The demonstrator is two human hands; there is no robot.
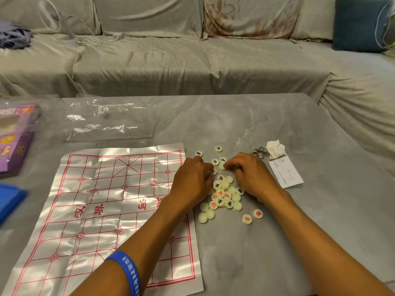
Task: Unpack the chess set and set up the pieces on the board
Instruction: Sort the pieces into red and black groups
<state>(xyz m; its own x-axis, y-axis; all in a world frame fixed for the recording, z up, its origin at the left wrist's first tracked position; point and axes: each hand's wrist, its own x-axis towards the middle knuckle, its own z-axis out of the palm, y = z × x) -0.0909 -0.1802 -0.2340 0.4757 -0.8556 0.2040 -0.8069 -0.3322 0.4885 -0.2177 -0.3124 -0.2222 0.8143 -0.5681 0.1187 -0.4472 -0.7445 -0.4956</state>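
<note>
A shiny white paper board (102, 210) with a red grid lies flat on the grey table, with no pieces on it. Just right of it sits a loose pile of round cream chess pieces (224, 195) marked in red or black, several face down. My left hand (192, 180) rests curled at the pile's left edge, its fingertips hidden among the pieces. My right hand (250, 174) reaches in from the right, and its fingertips pinch a cream piece (222, 166) at the top of the pile. Three stray pieces, one of them a black-marked piece (218, 148), lie further back.
A clear plastic bag (106, 120) lies behind the board. The purple game box (15, 135) and a blue lid (10, 197) are at the left edge. A crumpled tissue (275, 149), metal ring puzzle (259, 152) and leaflet (285, 171) sit right of the pile. A covered sofa runs behind.
</note>
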